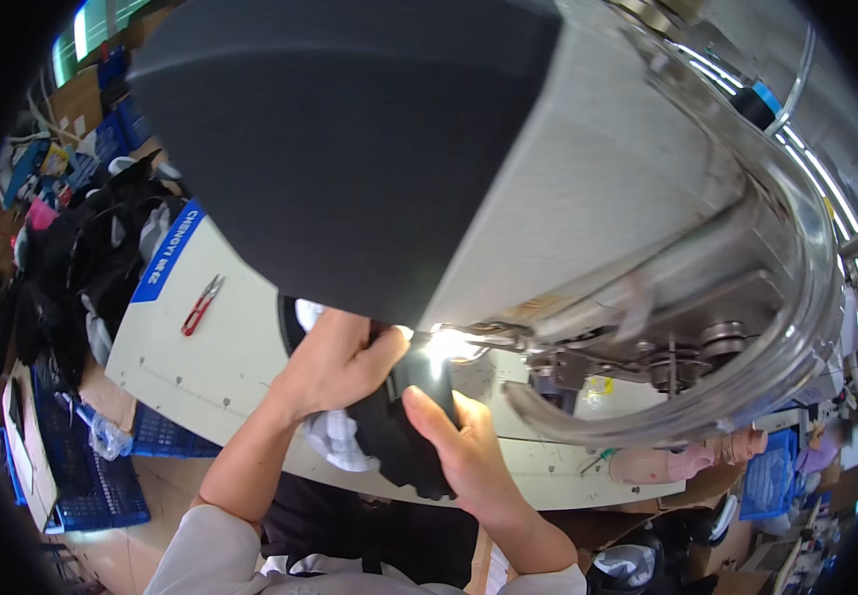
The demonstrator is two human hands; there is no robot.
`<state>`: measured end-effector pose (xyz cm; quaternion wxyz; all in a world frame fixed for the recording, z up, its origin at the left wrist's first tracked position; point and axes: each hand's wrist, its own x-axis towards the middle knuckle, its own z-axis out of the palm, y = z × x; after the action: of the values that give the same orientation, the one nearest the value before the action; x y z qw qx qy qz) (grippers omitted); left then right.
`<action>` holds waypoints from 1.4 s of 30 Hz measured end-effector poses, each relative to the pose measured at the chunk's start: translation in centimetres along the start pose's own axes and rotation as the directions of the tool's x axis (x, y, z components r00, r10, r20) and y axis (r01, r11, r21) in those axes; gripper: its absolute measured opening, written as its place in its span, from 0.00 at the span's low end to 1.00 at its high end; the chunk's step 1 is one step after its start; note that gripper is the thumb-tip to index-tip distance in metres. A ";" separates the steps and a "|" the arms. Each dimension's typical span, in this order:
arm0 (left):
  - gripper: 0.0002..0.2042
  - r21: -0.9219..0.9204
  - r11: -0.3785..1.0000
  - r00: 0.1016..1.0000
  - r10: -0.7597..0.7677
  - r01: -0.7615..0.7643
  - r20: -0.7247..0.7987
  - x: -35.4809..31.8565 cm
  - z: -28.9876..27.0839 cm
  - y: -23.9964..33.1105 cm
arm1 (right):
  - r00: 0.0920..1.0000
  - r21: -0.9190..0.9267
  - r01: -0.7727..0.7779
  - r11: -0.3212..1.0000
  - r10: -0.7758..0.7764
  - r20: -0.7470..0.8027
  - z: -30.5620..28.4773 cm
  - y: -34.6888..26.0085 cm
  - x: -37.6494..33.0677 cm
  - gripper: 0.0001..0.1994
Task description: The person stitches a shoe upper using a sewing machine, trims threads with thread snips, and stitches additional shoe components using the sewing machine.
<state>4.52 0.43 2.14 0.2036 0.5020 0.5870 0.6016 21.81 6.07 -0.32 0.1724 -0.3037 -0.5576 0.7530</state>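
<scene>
A black fabric piece (397,436) with white-and-grey material (340,441) along its left side lies bent at the front of a sewing machine (637,178). My left hand (340,367) is closed on its upper part, thumb and fingers pinching close under the machine's dark grey panel (350,149). Lower and to the right, my right hand (464,451) grips the same piece, with the thumb lying on top. Between the two hands, a bright lamp (446,345) glares by the needle area. The needle itself cannot be made out.
Red-handled thread snips (203,305) rest on the white table (181,367). Dark garments (72,258) are heaped to the left, above a blue crate (92,486). Pink thread cones (687,463) lie at the table's right end, near another blue basket (769,476).
</scene>
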 end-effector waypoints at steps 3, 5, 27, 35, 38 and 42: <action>0.02 0.074 0.997 0.999 -0.033 0.030 0.034 -0.1 -0.5 -0.2 | 0.995 -0.026 0.065 0.998 -0.063 0.074 0.5 -0.6 -0.1 0.11; 0.02 0.078 0.996 0.998 -0.055 0.052 0.034 0.1 -0.6 -0.1 | 0.993 -0.023 0.073 0.997 -0.071 0.090 0.4 -0.3 0.2 0.11; 0.20 0.277 0.855 0.897 0.438 -0.438 0.064 -2.4 -4.8 2.9 | 0.952 -0.022 0.303 0.953 -0.302 0.044 0.9 2.4 -0.7 0.24; 0.14 -0.083 0.891 0.858 0.401 -0.447 -0.321 -4.6 -10.9 3.0 | 0.621 -0.658 0.662 0.359 -0.754 0.214 6.0 1.2 1.4 0.43; 0.20 -0.011 0.888 0.822 0.421 -0.460 -0.383 -6.2 -14.8 2.1 | 0.596 -0.635 0.680 0.366 -0.781 0.188 7.6 -0.1 2.1 0.38; 0.27 0.306 0.945 0.819 0.263 -0.113 -0.509 -7.0 -14.4 5.5 | 0.548 -0.574 0.768 0.284 -0.756 0.358 9.2 -0.4 1.1 0.21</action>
<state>-2.81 -13.86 7.33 -0.1005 0.3889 0.6420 0.6531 14.99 0.08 1.57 0.3814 -0.0349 -0.8661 0.3214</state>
